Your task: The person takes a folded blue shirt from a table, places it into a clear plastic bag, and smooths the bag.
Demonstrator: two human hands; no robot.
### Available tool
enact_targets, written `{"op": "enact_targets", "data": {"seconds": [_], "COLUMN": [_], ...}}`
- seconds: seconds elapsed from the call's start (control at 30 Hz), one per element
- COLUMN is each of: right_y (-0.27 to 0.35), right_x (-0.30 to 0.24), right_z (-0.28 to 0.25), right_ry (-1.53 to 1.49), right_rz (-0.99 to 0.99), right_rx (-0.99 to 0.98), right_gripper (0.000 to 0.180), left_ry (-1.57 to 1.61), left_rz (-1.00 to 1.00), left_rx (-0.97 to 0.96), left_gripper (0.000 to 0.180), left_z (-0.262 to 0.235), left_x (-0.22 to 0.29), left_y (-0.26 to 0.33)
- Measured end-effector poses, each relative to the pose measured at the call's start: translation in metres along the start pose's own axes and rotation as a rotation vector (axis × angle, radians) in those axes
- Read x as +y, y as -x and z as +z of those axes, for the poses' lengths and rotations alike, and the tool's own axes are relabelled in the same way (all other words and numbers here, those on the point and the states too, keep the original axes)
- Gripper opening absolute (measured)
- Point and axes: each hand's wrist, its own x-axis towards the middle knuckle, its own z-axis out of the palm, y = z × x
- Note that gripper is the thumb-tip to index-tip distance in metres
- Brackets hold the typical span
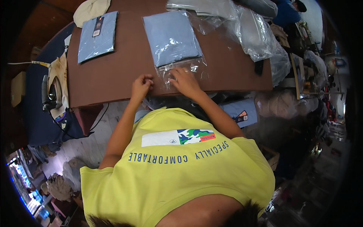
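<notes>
A folded light blue garment (172, 39) lies in a clear plastic bag in front of me, its clear bag flap (196, 70) pointing toward me. My right hand (185, 81) rests on that flap with its fingers stretched out and apart. To the left of the flap, my left hand (142, 87) hovers low over the brown table with its fingers curled in. I see nothing between them, and it looks apart from the bag. Farther left lies another bagged blue garment (98, 36) with a dark tag on it.
The brown table (121, 75) carries a pile of clear plastic bags (251, 34) at the far right and a beige cloth item (90, 11) at the far left. An iron (55, 92) stands on a side board at left. Below the table's right edge is a blue tagged garment (242, 111).
</notes>
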Motion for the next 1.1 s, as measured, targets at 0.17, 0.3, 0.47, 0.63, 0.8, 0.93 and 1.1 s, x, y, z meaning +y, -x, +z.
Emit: {"op": "enact_targets", "data": {"seconds": [0.17, 0.3, 0.47, 0.63, 0.8, 0.93, 1.1], "right_y": [0.055, 0.062, 0.039, -0.013, -0.040, -0.044, -0.003], "right_x": [0.038, 0.037, 0.048, 0.055, 0.060, 0.057, 0.045], "right_z": [0.006, -0.016, -0.018, 0.000, 0.009, 0.024, -0.007], "right_ry": [0.004, -0.187, 0.146, 0.322, 0.264, 0.205, 0.129], "right_rz": [-0.086, 0.118, -0.024, -0.090, -0.162, -0.139, -0.166], "right_rx": [-0.004, -0.197, 0.136, 0.280, 0.245, 0.215, 0.089], "right_gripper": [0.035, 0.028, 0.037, 0.054, 0.053, 0.052, 0.060], "left_ry": [-0.549, -0.802, -0.960, -0.756, -0.928, -0.951, -1.040], "left_rz": [0.702, 0.806, 1.013, 0.970, 0.792, 0.770, 0.851], "left_rx": [0.128, 0.077, 0.132, -0.047, -0.258, -0.297, -0.230], "left_gripper": [0.039, 0.056, 0.056, 0.054, 0.070, 0.076, 0.083], "left_z": [0.020, 0.045, 0.070, 0.071, 0.050, 0.040, 0.003], "left_x": [0.031, 0.039, 0.045, 0.020, 0.011, 0.004, -0.011], "left_y": [-0.001, -0.011, -0.036, 0.000, 0.037, 0.040, 0.044]}}
